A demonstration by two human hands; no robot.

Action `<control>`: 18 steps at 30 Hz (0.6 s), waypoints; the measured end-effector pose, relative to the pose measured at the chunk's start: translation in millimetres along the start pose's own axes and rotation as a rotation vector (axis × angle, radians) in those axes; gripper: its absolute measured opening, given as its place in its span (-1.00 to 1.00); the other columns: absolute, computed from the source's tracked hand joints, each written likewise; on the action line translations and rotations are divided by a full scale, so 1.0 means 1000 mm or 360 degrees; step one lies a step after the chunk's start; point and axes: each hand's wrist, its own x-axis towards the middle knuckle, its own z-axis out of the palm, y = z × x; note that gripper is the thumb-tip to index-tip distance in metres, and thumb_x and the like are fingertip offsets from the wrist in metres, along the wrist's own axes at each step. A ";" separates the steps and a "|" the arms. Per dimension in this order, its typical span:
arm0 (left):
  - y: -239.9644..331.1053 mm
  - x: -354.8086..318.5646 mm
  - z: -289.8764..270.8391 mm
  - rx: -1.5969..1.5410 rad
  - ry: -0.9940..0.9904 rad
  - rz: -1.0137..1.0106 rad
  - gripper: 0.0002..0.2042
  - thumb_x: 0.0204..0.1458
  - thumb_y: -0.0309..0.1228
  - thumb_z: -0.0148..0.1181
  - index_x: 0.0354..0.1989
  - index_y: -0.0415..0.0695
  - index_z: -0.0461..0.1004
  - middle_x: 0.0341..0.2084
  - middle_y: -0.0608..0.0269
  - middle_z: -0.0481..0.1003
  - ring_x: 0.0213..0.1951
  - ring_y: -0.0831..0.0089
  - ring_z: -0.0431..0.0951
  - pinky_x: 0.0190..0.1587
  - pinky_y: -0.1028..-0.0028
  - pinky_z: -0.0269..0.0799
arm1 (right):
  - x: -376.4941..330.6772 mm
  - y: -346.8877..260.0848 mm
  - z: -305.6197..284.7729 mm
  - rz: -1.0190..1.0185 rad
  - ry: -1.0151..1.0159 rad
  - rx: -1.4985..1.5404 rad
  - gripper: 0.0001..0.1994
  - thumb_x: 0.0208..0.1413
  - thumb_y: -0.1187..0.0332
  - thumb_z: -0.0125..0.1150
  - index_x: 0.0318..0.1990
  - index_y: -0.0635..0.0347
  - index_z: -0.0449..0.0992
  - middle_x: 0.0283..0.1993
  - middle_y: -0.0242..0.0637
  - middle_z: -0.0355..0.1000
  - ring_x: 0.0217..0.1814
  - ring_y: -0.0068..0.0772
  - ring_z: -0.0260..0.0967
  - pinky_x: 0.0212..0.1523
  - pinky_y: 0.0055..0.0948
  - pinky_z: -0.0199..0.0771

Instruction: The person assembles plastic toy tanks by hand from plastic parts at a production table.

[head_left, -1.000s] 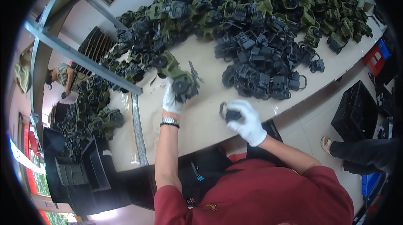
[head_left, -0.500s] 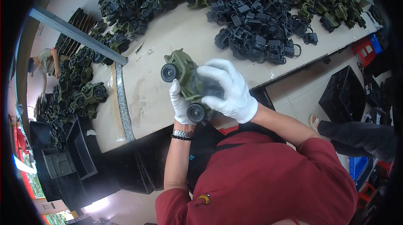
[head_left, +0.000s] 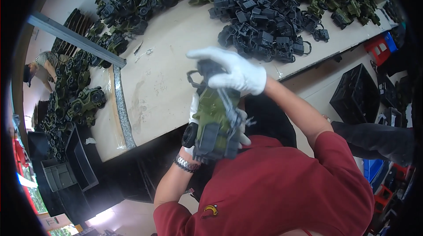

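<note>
At the far left, a person in a striped top and dark cap leans over a heap of green toy jeeps. Below that heap stand a grey compartmented bin and, just right of it, a long black tray. A grey metal bar slants across this side, its lower end at the edge of the pale tabletop.

In the middle, a green toy jeep is held up before the near edge of the tabletop, its dark end toward the wearer and a black wheel showing on its left. The white-gloved left hand is wrapped round it from beneath, visible along both sides; a metal watch band circles the wrist.

At the jeep's far end, a dark grey plastic part with a loop lies pinched between the thumb and outstretched fingers of the gloved right hand. Blur hides whether the part is seated on the jeep.

Beyond, a pile of dark grey parts covers the tabletop, with more green jeeps to its right. Farther right are a black crate, another person's dark trouser leg and a red bin.
</note>
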 end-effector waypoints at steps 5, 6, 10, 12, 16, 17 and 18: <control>-0.006 -0.027 -0.031 0.1658 0.0655 0.0371 -0.28 0.28 0.14 -0.24 0.18 -0.41 0.30 -0.13 -0.43 0.51 -0.25 -0.09 0.66 -0.42 0.32 0.63 | -0.033 0.048 0.050 0.0316 0.0465 0.0766 -0.53 0.15 0.27 0.23 0.20 0.24 0.39 -0.17 -0.38 0.39 -0.17 -0.62 0.32 -0.07 -0.47 0.41; 0.009 -0.037 -0.056 0.1465 0.0453 0.0268 -0.48 0.27 -0.05 -0.11 0.01 -0.36 0.45 -0.22 -0.19 0.58 -0.43 0.19 0.65 -0.52 0.51 0.53 | -0.035 0.046 0.054 0.0411 0.0685 0.0747 -0.57 0.15 0.26 0.26 0.13 0.25 0.42 -0.17 -0.35 0.40 -0.18 -0.59 0.34 -0.10 -0.46 0.42; 0.014 -0.045 -0.071 0.2045 0.1085 0.0897 -0.64 0.27 -0.19 -0.02 -0.08 -0.27 0.52 -0.30 0.05 0.60 -0.47 0.32 0.61 -0.48 0.53 0.53 | -0.024 0.030 0.058 0.0666 0.1002 0.0142 -0.65 0.13 0.21 0.31 -0.07 0.30 0.47 -0.17 -0.20 0.42 -0.17 -0.44 0.39 -0.11 -0.41 0.42; 0.013 -0.038 -0.080 0.2008 0.1284 0.1277 -0.68 0.26 -0.23 0.02 -0.06 -0.25 0.52 -0.30 0.10 0.60 -0.43 0.32 0.62 -0.42 0.51 0.55 | -0.019 0.044 0.066 0.0621 0.1053 0.0180 -0.64 0.13 0.19 0.33 -0.11 0.32 0.48 -0.15 -0.09 0.41 -0.15 -0.31 0.41 -0.08 -0.37 0.43; 0.002 -0.027 -0.047 0.1371 0.0995 0.1592 -0.79 0.20 -0.43 0.16 -0.02 -0.16 0.52 -0.13 0.16 0.57 -0.11 0.37 0.56 -0.12 0.36 0.56 | -0.018 0.049 0.057 0.0616 0.1210 -0.0162 -0.63 0.12 0.19 0.32 -0.08 0.31 0.47 -0.10 -0.08 0.37 -0.13 -0.23 0.43 -0.06 -0.32 0.43; 0.002 -0.026 -0.029 0.1793 0.1013 0.1265 -0.76 0.18 -0.51 0.16 0.03 -0.14 0.49 -0.11 0.23 0.55 -0.10 0.37 0.57 -0.06 0.39 0.54 | -0.019 0.050 0.055 0.0611 0.1262 -0.0271 -0.63 0.12 0.19 0.33 -0.07 0.29 0.47 -0.08 -0.08 0.36 -0.11 -0.21 0.43 -0.04 -0.32 0.43; 0.003 -0.027 -0.019 0.2190 0.1027 0.0928 -0.70 0.16 -0.58 0.17 0.07 -0.13 0.46 -0.09 0.29 0.54 -0.09 0.37 0.58 0.00 0.42 0.53 | -0.017 0.048 0.056 0.0611 0.1256 -0.0261 -0.63 0.12 0.19 0.33 -0.07 0.29 0.47 -0.08 -0.08 0.36 -0.11 -0.21 0.43 -0.04 -0.32 0.43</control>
